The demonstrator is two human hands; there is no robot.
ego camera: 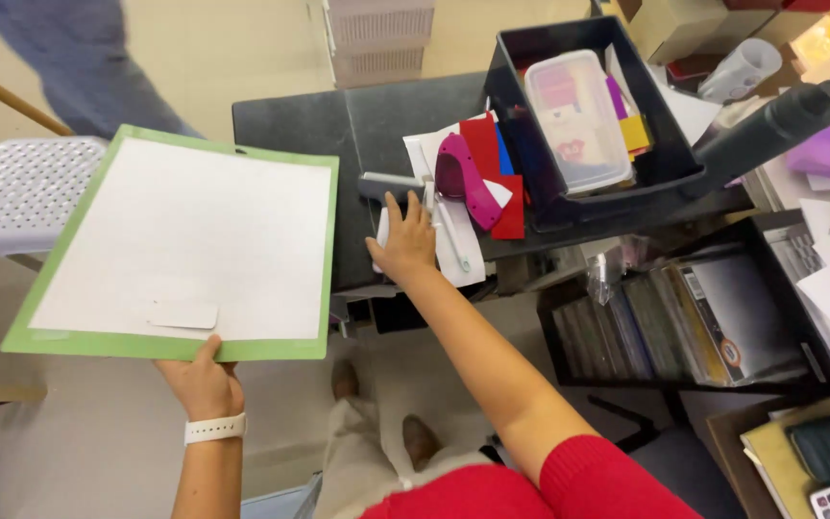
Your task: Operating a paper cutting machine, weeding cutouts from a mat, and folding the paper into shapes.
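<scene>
My left hand (203, 378) grips the near edge of a green-bordered cutting mat (181, 240) with a white sheet on it, held flat out to the left. Over on the black table (319, 125), my right hand (403, 240) rests with its fingers on white papers (453, 252), touching a grey-handled tool (386, 183). Just beyond the fingers lies a magenta scraper tool (466, 180) on red and blue card pieces (492, 154).
A black bin (670, 144) holds a clear plastic box (576, 115) and coloured papers. A white perforated stool (21, 187) stands at left, with another person's legs (79, 58) behind. Shelves of binders (684, 317) sit lower right. A black lamp arm (770, 120) crosses at right.
</scene>
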